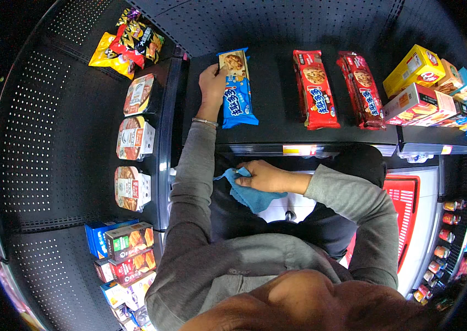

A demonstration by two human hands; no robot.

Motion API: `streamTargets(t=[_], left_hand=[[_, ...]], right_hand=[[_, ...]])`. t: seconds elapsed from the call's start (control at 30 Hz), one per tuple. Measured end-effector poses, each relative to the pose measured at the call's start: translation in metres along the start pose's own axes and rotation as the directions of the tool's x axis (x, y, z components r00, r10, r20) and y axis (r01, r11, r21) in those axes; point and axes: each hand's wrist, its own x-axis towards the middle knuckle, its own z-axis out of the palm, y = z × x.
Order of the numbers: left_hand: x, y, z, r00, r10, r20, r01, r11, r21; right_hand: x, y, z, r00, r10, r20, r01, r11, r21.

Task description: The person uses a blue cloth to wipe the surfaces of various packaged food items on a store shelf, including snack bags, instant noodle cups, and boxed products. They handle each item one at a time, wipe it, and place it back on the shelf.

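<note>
My left hand [213, 85] grips the upper left edge of a blue cookie package [237, 95] on the dark metal shelf [272, 91]. Another package edge shows under it. Below the shelf's front edge, over my lap, my right hand [261, 176] holds a crumpled blue cloth [254, 198]. Right of the blue package lie red cookie packages [317, 93], then dark red ones [361, 91] that overlap each other.
Boxed snacks [417, 70] stand at the shelf's right end. On the left shelf are bagged snacks [128, 45], three sealed food tubs [134, 138] and snack boxes [130, 244]. The shelf's front rail [254, 149] crosses before me. A red plastic basket [403, 215] is at lower right.
</note>
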Motion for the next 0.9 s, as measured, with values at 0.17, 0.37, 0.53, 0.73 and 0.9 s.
streamTargets(t=[0.17, 0.37, 0.53, 0.73, 0.9], left_hand=[[0.006, -0.007, -0.006, 0.998, -0.060, 0.019, 0.062, 0.993, -0.099], [0.001, 0.015, -0.002, 0.999, -0.030, 0.037, 0.037, 0.979, -0.203], [0.008, 0.005, -0.010, 1.000, 0.005, 0.003, -0.004, 0.991, -0.133], [0.010, 0.000, -0.009, 0.998, -0.023, 0.054, 0.034, 0.978, -0.207], [-0.008, 0.020, -0.001, 0.997, 0.069, 0.038, -0.070, 0.997, 0.023]], right_hand=[[-0.004, 0.000, 0.002, 0.999, -0.046, 0.007, 0.046, 0.998, -0.039], [0.001, 0.014, 0.006, 0.995, -0.093, -0.035, 0.090, 0.992, -0.086], [0.008, 0.025, 0.014, 0.986, -0.141, -0.089, 0.133, 0.987, -0.091], [0.011, 0.031, 0.015, 0.983, -0.171, -0.065, 0.164, 0.982, -0.095], [0.009, 0.032, 0.014, 0.987, -0.153, -0.054, 0.148, 0.986, -0.080]])
